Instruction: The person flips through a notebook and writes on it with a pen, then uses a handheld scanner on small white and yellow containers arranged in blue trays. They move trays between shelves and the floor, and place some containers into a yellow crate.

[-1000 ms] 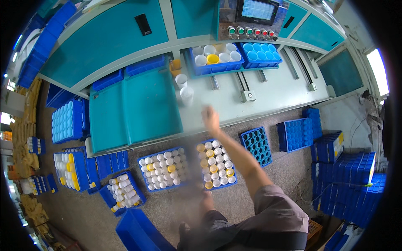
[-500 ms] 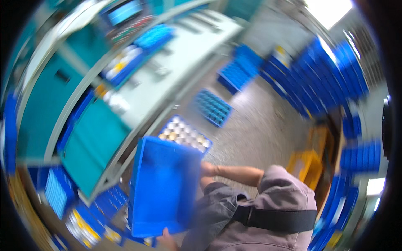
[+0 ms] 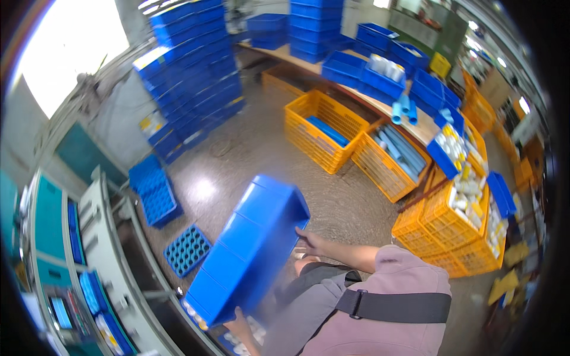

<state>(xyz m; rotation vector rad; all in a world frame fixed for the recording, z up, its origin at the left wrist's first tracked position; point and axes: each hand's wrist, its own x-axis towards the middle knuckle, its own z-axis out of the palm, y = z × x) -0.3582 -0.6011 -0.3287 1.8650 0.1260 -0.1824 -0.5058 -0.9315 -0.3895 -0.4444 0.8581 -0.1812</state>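
Note:
A large blue plastic bin hangs tilted in front of me, with its ribbed outer faces showing; its inside is mostly hidden. My right hand grips the bin's end nearer the orange crates. At the lower end, my left hand is closed on the bin's edge, its fingers partly hidden. Below the bin, white cylindrical parts stand in a tray that the bin partly covers. More white parts show beside my left forearm. A blue tray with round pockets lies on the floor left of the bin.
Tall stacks of blue bins stand at the back left. Orange crates with blue tubes line the bench; other orange crates hold white parts. A machine with a pale worktop is at left, near another pocketed blue bin.
My view has swung right, toward the stacked bins and orange crates. The bin, held in both hands, has turned from showing its inside to showing its outer faces.

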